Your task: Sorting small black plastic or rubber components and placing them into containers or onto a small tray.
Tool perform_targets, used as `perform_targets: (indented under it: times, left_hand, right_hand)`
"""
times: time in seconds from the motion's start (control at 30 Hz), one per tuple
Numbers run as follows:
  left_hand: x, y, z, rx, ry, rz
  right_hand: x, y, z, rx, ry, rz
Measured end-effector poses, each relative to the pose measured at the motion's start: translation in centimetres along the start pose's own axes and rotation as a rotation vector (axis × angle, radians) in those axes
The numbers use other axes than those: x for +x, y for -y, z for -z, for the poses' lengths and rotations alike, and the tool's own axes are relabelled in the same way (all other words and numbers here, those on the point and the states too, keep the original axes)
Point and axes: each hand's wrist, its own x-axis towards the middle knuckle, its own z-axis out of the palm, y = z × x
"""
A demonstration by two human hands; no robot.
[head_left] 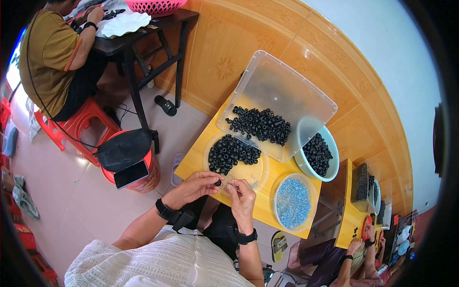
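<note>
My left hand (197, 185) pinches a small black ring (218, 182) between thumb and fingertips at the near edge of the yellow table (196, 160). My right hand (242, 196) is closed just to its right, fingertips almost touching the ring; what it holds is too small to tell. Right behind the hands stands a clear round dish (253, 174) with a heap of black rings (232, 152). To the right, a second clear dish (310, 185) is full of small silver screws (292, 202).
A tilted clear plastic bin (287, 91) holds more black rings, and a pale bowl (330, 173) has another heap. A red stool with a black bag and phone (131, 173) stands at my left. Other people sit at a dark table (138, 36) far left and a yellow table (351, 217) lower right.
</note>
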Motion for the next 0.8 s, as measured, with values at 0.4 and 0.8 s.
perform_targets:
  times: [0.4, 0.8]
  left_hand:
    - [-0.1, 0.0, -0.3, -0.051, 0.02, -0.046]
    - [0.1, 0.6, -1.3, 0.188, -0.055, -0.178]
  right_hand:
    - [-0.7, -0.3, -1.0, 0.143, -0.169, 0.002]
    - [-0.7, 2.0, -0.8, 0.008, -0.105, 0.016]
